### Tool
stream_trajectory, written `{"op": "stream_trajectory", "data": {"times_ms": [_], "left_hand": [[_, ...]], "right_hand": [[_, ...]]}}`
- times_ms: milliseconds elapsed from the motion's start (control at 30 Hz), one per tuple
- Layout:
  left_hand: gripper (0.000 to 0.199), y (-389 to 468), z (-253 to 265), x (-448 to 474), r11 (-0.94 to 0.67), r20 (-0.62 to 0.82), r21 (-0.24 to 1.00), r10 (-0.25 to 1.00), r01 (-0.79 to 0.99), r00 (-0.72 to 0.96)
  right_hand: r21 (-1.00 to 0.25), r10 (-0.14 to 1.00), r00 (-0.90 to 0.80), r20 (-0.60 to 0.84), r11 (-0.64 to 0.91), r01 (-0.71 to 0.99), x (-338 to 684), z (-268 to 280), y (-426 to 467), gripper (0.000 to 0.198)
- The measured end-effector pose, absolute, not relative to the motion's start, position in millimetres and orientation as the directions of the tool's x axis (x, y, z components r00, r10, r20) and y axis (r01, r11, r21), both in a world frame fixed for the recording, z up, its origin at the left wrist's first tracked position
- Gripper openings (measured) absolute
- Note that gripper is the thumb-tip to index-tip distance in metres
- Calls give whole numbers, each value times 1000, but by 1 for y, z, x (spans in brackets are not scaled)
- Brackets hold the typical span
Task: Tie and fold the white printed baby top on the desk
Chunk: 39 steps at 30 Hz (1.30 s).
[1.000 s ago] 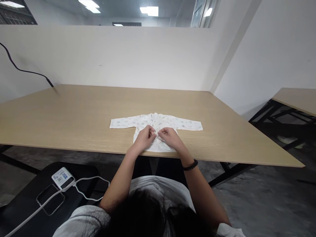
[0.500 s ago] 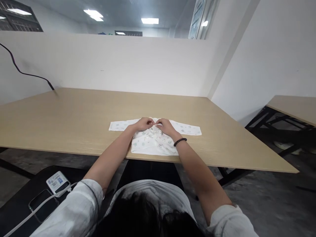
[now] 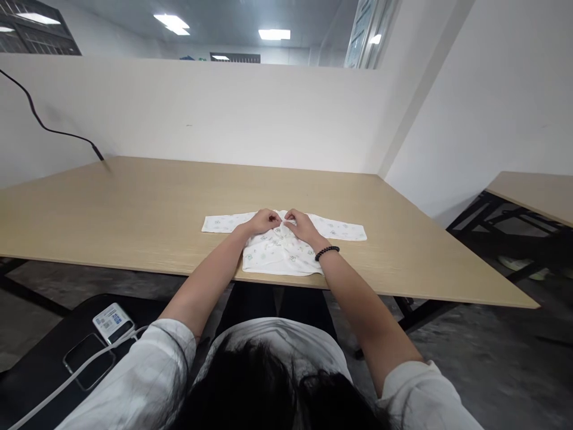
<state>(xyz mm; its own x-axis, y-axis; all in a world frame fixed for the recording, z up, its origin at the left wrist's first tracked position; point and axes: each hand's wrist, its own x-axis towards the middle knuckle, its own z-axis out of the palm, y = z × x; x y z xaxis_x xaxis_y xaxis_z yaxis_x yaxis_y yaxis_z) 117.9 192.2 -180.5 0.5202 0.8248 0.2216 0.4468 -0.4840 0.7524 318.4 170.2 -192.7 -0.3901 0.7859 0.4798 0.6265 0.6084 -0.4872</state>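
Note:
A small white long-sleeved baby shirt (image 3: pixel 280 257) with a faint print lies on the table, its sleeves spread to both sides and its hem close to the front edge. At the neckline, my left hand (image 3: pixel 264 221) pinches the cloth between thumb and fingers. My right hand (image 3: pixel 301 226), with a black bead bracelet (image 3: pixel 327 252) on the wrist, faces it a small gap away. Its fingers are curled at the same part of the shirt, and the fingertips partly hide the cloth there.
The light wood table (image 3: pixel 147 197) meets a white partition (image 3: pixel 250 113) at the back. A black cable (image 3: pixel 67 134) hangs at the left. On a black seat at lower left lie a white power bank (image 3: pixel 113 322) and a phone (image 3: pixel 89 361). Another table (image 3: pixel 537 191) stands at right.
My fingertips have drawn slightly apart at the neckline, the right thumb and forefinger showing a wider gap. The view has shifted a little; the shirt lies much as before.

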Motion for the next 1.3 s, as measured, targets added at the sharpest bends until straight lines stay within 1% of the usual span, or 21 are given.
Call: {"op": "stream_trajectory", "data": {"times_ms": [67, 200, 400, 567, 600, 667, 700, 767, 800, 867, 933, 1000, 1067, 1133, 1200, 1233, 1267, 1300], "left_hand": [[31, 188, -178, 119, -470, 212, 756, 834, 455, 510], [36, 181, -171, 121, -448, 196, 758, 850, 475, 489], [22, 181, -172, 124, -437, 206, 745, 870, 505, 449], [16, 180, -179, 131, -429, 240, 717, 892, 550, 383], [17, 179, -180, 133, -433, 242, 709, 891, 556, 385], [20, 177, -178, 132, -447, 233, 686, 882, 574, 408], [20, 177, -176, 130, -455, 226, 668, 878, 589, 422], [21, 179, -171, 117, -462, 216, 618, 878, 637, 427], [25, 180, -167, 106, -451, 215, 587, 888, 673, 407], [38, 183, -161, 80, -382, 210, 525, 924, 760, 319], [51, 185, -156, 49, -252, 162, 476, 967, 842, 197], [52, 184, -152, 22, -157, 73, 435, 988, 887, 139], [48, 183, -144, 3, -146, -31, 411, 984, 900, 174], [44, 183, -130, -6, -192, -132, 411, 955, 891, 266], [44, 185, -109, -8, -251, -194, 428, 913, 868, 359], [45, 186, -96, -7, -276, -174, 444, 907, 852, 384], [45, 188, -82, -5, -299, -102, 461, 917, 835, 385], [45, 189, -67, -3, -323, 29, 474, 936, 819, 352]], "right_hand": [[-438, 778, -388, 494, 608, 662, 318, -191, 169, 8], [-331, 762, -418, 494, 609, 720, 315, -187, 165, 6], [-211, 750, -471, 464, 610, 764, 309, -180, 160, 9], [-149, 712, -546, 442, 659, 738, 311, -178, 152, 13], [-167, 711, -555, 432, 668, 725, 313, -178, 151, 13], [-249, 739, -534, 411, 655, 714, 320, -179, 152, 13], [-299, 769, -494, 406, 622, 723, 325, -179, 154, 13], [-376, 839, -361, 408, 515, 771, 341, -178, 159, 20], [-394, 865, -288, 411, 453, 800, 352, -177, 162, 26], [-414, 902, -167, 398, 339, 845, 378, -174, 165, 36], [-424, 933, -122, 339, 267, 866, 405, -172, 164, 36], [-431, 956, -131, 263, 238, 871, 426, -171, 160, 25], [-444, 965, -163, 204, 240, 863, 441, -166, 154, 18], [-484, 966, -234, 111, 258, 836, 449, -155, 150, 21], [-546, 936, -349, -41, 272, 792, 453, -133, 149, 28], [-569, 909, -402, -113, 272, 776, 454, -120, 149, 30], [-572, 893, -426, -146, 276, 773, 454, -105, 150, 31], [-551, 903, -411, -126, 281, 786, 455, -90, 152, 29]]}}
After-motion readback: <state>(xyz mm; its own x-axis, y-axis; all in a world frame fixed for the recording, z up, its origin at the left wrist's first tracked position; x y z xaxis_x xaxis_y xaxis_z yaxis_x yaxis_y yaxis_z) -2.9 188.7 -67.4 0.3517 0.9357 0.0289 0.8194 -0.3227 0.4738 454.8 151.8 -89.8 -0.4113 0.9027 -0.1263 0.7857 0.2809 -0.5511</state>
